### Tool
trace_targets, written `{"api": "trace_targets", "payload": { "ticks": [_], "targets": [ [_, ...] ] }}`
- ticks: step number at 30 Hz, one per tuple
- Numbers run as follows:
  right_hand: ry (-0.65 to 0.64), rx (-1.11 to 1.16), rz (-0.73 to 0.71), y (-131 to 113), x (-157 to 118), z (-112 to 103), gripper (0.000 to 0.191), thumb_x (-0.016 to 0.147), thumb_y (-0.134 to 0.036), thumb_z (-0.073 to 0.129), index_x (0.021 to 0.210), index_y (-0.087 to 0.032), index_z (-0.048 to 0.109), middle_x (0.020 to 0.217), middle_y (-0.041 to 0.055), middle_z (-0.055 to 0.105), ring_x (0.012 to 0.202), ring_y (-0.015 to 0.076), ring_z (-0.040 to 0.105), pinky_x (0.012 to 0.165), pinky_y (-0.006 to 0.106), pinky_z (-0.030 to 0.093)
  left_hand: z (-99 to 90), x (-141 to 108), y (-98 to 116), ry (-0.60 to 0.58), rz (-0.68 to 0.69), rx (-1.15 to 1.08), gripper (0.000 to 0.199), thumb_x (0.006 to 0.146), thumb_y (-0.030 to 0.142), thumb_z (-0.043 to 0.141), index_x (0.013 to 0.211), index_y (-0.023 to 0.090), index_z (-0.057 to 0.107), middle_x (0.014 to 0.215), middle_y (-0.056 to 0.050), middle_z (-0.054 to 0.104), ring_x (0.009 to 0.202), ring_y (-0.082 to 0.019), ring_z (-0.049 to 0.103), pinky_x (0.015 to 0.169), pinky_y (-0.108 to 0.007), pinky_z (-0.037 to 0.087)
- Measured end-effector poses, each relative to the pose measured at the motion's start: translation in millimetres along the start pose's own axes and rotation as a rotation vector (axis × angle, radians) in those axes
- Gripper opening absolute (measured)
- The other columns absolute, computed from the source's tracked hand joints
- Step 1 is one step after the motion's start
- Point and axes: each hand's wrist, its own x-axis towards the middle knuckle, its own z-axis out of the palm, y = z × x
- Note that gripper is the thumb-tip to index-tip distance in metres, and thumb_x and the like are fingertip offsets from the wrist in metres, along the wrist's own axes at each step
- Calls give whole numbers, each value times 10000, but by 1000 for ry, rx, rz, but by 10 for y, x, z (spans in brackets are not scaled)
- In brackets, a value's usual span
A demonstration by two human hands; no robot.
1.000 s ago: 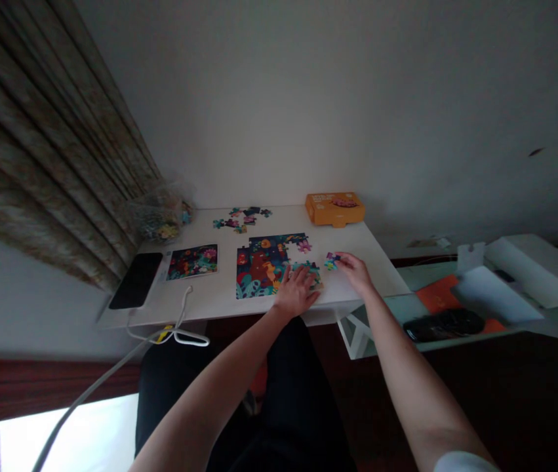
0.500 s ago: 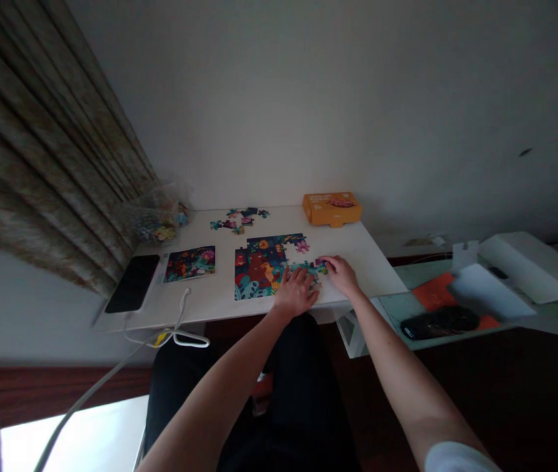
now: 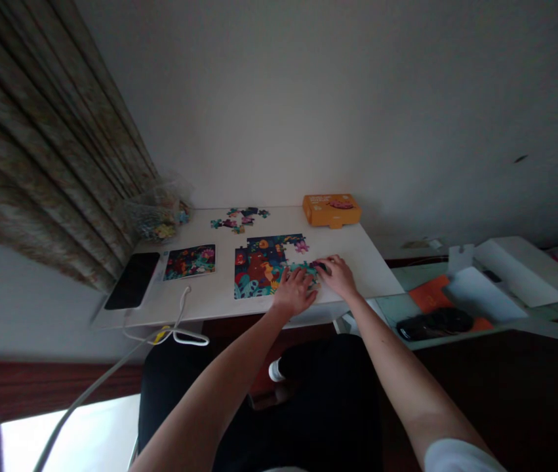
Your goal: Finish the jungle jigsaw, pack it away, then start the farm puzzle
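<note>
Closest to us, both forearms reach over the near edge of the bench (image 3: 367, 270), where a white cable (image 3: 186, 309) hangs in a loop. Our left hand (image 3: 294, 292) lies palm down on the lower right of the part-built puzzle (image 3: 255, 265), probably to keep the joined pieces from sliding; its fingers are apart and hold nothing. Just right of it, our right hand (image 3: 338, 276) is angled inward, wrist low and fingers bent together over a dark piece (image 3: 318, 267) at the puzzle's right edge; whether they pinch it or merely press it, we cannot tell. To the left lie a phone (image 3: 133, 280) and a printed picture card (image 3: 190, 262), face up, presumably so we can compare. Farther back are loose pieces (image 3: 248, 221), apart from the puzzle, a clear bag (image 3: 157, 219) and an orange box (image 3: 332, 211), seemingly set out of the way.
</note>
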Motion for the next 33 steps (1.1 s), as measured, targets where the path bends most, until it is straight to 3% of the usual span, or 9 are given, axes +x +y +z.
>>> {"api": "trace_targets", "payload": {
  "ticks": [13, 20, 25, 33],
  "targets": [
    [-6, -2, -31, 16, -30, 5, 265, 983, -354, 618, 1182, -285, 779, 1145, 92, 660, 1006, 249, 617, 932, 360, 489, 85, -22, -44, -46, -6, -2, 487, 1024, 479, 493, 1414, 203, 588, 1549, -138, 536, 1477, -313, 436, 1266, -596, 259],
    [-41, -44, 2, -47, -70, -4, 307, 989, -329, 610, 1261, -284, 743, 1215, 102, 653, 1040, 263, 604, 947, 382, 468, 38, -30, -48, -60, -7, -6, 500, 1026, 461, 504, 1459, 219, 567, 1556, -123, 537, 1477, -296, 443, 1269, -565, 277],
    [-54, -72, -28, -85, -69, -10, 323, 988, -337, 603, 1281, -296, 734, 1299, 109, 631, 1113, 282, 576, 967, 407, 457, 47, -29, -65, -35, 3, -9, 484, 1020, 437, 525, 1444, 210, 582, 1552, -136, 540, 1471, -302, 456, 1264, -569, 286],
    [-42, -77, -34, -90, -62, -25, 309, 978, -348, 617, 1256, -300, 741, 1249, 97, 646, 1101, 277, 563, 975, 394, 452, 67, -32, -63, 17, 20, -47, 399, 1019, 375, 551, 1380, 225, 631, 1501, -119, 594, 1443, -292, 496, 1256, -568, 309]
  ]
}}
